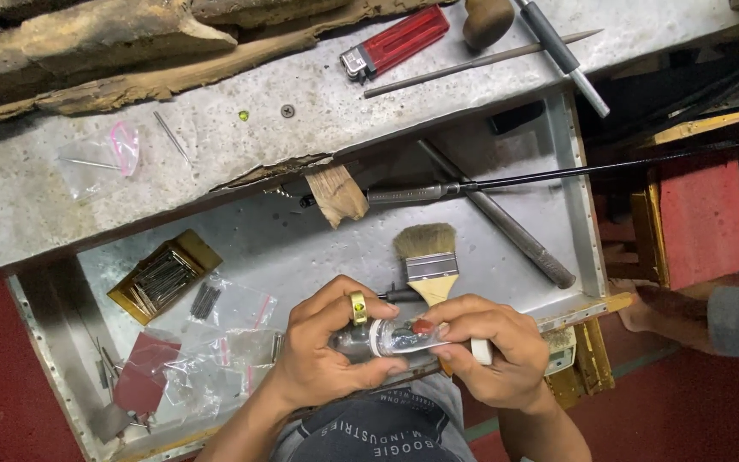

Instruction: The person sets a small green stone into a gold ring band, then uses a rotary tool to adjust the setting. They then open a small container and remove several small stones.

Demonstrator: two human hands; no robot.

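Observation:
Both my hands meet over the front edge of a metal drawer (301, 248). My left hand (327, 351), with a gold ring (358, 306) on one finger, grips a small clear bottle (378, 339) lying sideways. My right hand (489, 346) pinches the bottle's other end, where a small red piece (422, 326) shows under my fingertips. A white part sticks out past my right fingers. Just behind my hands lies a paintbrush (428, 257) with a pale wooden handle and tan bristles.
The drawer holds a box of needles (162, 275), plastic bags (215, 359), red sandpaper (145, 370) and metal rods (506, 224). On the worn bench top (215, 128) lie a red lighter (395, 40), a pointed rod (481, 62) and a small bag (100, 156). Another person's foot (656, 310) is at right.

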